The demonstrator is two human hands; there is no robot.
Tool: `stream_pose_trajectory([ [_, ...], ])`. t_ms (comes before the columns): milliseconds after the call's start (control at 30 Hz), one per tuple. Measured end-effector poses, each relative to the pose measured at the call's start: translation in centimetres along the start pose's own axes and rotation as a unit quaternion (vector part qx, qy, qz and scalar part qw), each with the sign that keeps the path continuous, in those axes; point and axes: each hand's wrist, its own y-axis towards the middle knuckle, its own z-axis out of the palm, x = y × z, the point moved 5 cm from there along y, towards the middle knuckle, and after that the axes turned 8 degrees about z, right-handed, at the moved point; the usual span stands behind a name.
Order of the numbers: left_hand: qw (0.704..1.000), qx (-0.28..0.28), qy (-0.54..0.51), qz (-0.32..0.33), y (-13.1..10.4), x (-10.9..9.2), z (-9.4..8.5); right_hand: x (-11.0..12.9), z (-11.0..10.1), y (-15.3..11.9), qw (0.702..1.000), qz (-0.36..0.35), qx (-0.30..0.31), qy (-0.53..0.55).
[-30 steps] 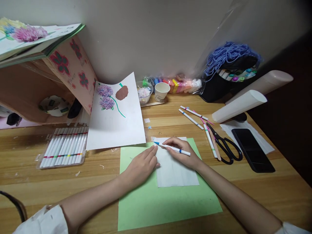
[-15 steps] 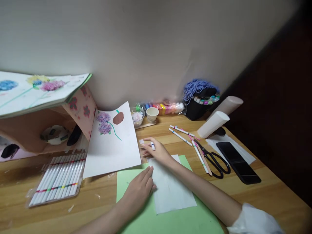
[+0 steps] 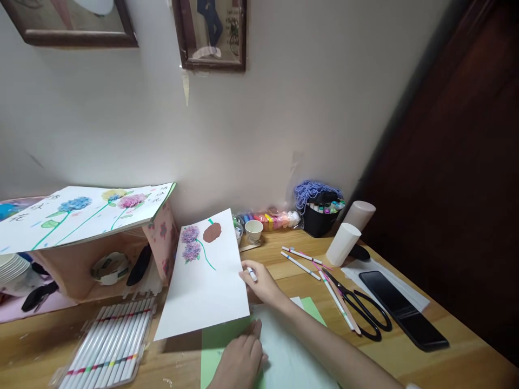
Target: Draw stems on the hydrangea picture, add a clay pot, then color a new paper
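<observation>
My right hand (image 3: 261, 283) is closed on the right edge of a white sheet of paper (image 3: 211, 300), which is tilted up off the table. Purple pom-pom-like flowers, a curved green stem and a brown oval show on it. A white marker end with a blue band (image 3: 252, 274) sticks out between the fingers of that same hand. Flat on a thin white paper (image 3: 292, 337) lies my left hand (image 3: 241, 359), fingers stretched out. Under the thin paper is a green sheet (image 3: 211, 343), partly covered by my hands.
A tray of markers (image 3: 109, 340) and a pink box (image 3: 156, 237) topped by flower pictures stand left. Loose markers (image 3: 300, 266), black scissors (image 3: 360, 308) and a phone (image 3: 401, 308) lie right. Behind are a paper cup (image 3: 253, 231) and a black pen holder (image 3: 320, 219).
My right hand has moved onto the flower sheet's edge and taken hold of it; the sheet is lifted more. My left hand stays on the thin paper. The camera has tilted up.
</observation>
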Motion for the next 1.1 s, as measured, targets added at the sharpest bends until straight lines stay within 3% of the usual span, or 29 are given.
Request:
stream_pose_trajectory([
  [100, 0.999, 0.032, -0.013, -0.018, -0.3, -0.1, 0.6, -0.2, -2.4, -1.8, 0.996, -0.001, -0.059, 0.069],
  [233, 1.0, 0.017, -0.017, -0.007, 0.1, -0.2, -0.1, -1.3, -4.4, -3.4, 0.961, 0.032, -0.166, 0.219],
  [333, 1.0, 0.01, -0.022, -0.001, 0.5, -0.3, -0.6, -1.4, -3.6, -4.0, 0.948, 0.024, -0.188, 0.257],
  [467, 0.999, 0.007, -0.032, -0.017, 0.5, -0.3, -0.7, -2.4, -2.2, -5.6, 0.941, 0.031, -0.245, 0.232],
  [633, 0.998, 0.005, -0.054, -0.017, 0.4, -0.5, -1.1, -4.0, -2.1, -7.1, 0.928, 0.042, -0.302, 0.214],
  [800, 0.996, 0.037, -0.077, -0.028, 0.5, -0.3, -1.3, -3.5, -0.9, -4.1, 0.912, 0.037, -0.299, 0.278],
  [1100, 0.991, 0.017, -0.131, -0.036, 0.8, -0.2, -1.4, -1.6, 5.2, 2.9, 0.915, 0.055, -0.237, 0.322],
])
